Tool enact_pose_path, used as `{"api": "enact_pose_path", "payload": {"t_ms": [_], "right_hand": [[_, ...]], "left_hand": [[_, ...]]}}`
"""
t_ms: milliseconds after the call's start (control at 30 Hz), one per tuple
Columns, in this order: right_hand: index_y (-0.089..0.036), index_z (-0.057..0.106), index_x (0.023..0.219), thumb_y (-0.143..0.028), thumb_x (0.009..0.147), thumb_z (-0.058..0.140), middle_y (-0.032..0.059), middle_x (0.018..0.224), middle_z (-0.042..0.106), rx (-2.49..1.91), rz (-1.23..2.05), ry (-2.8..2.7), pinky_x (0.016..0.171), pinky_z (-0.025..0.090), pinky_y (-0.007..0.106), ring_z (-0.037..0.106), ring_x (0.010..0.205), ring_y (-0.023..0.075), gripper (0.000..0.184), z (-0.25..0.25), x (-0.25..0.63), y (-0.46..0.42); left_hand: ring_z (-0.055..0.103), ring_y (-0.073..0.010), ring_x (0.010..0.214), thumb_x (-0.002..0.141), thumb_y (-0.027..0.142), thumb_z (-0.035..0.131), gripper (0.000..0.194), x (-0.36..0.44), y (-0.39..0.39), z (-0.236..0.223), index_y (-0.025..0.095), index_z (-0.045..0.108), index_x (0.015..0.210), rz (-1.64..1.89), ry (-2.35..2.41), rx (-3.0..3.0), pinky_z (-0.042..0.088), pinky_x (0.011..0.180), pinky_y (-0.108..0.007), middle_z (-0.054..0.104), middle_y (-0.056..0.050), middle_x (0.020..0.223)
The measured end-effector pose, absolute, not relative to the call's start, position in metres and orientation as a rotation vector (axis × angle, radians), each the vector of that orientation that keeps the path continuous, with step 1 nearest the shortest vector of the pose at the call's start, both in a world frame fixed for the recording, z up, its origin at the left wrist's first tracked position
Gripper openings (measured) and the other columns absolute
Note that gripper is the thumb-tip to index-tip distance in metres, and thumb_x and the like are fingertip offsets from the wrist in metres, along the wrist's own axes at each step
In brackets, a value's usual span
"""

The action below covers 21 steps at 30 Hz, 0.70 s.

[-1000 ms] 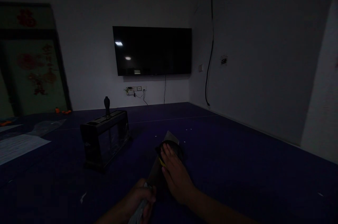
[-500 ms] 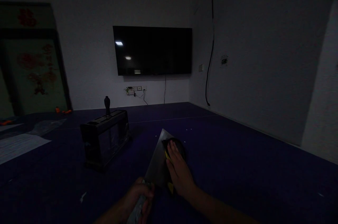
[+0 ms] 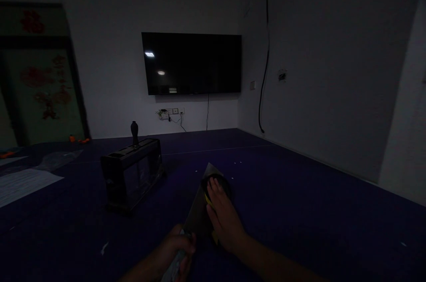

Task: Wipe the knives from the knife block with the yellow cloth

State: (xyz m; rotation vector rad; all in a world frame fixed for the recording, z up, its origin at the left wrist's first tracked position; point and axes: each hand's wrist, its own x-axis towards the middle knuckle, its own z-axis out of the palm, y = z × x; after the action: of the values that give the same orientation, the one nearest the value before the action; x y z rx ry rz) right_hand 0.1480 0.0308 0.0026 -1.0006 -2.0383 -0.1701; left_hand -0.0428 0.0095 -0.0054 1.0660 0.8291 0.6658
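Observation:
A wide grey metal blade (image 3: 196,215) with a pointed far end slants away from me, low over the dark blue surface. My left hand (image 3: 179,246) is closed around the light grey handle (image 3: 173,268) at its near end. Against the blade's right side, my right hand (image 3: 224,215) presses a rounded black-and-yellow thing (image 3: 223,183), fingers laid over its top and thumb along its left edge. Its kind is too dark to make out, and the palm hides much of it.
A black open-framed box (image 3: 129,171) with a small dark vase (image 3: 134,132) on top stands to the left. White sheets (image 3: 26,184) lie farther left. A television (image 3: 193,64) hangs on the back wall; a cable (image 3: 266,64) dangles near the corner.
The black-and-yellow thing and my right hand have shifted slightly left across the blade. The blade's tip has moved a little to the right. My left hand keeps its grip.

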Motion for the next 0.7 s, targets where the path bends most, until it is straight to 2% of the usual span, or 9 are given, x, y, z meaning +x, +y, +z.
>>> {"api": "enact_pose_path", "payload": {"t_ms": [367, 700], "right_hand": [[-0.02, 0.011, 0.141, -0.023, 0.092, 0.031, 0.0048, 0.147, 0.016, -0.935, -0.345, -2.112, 0.105, 0.03, 0.043, 0.014, 0.133, 0.0215, 0.053, 0.009, 0.147, 0.02], [-0.021, 0.018, 0.14, -0.033, 0.093, 0.03, 0.0044, 0.146, 0.017, -1.044, -0.09, -1.903, 0.107, 0.025, 0.046, 0.016, 0.133, 0.0225, 0.05, -0.001, 0.149, 0.035]], "left_hand": [[0.048, -0.0125, 0.034, 0.057, 0.02, 0.059, 0.013, -0.039, 0.0, 0.005, 0.014, 0.055, 0.067, 0.621, 0.82, 1.124, 0.032, 0.038, -0.02, 0.053, 0.001, 0.041], [0.045, -0.0122, 0.033, 0.054, 0.019, 0.057, 0.013, -0.041, 0.014, -0.009, 0.014, 0.053, 0.066, 0.594, 0.843, 1.107, 0.032, 0.038, -0.021, 0.051, 0.003, 0.039]]}}
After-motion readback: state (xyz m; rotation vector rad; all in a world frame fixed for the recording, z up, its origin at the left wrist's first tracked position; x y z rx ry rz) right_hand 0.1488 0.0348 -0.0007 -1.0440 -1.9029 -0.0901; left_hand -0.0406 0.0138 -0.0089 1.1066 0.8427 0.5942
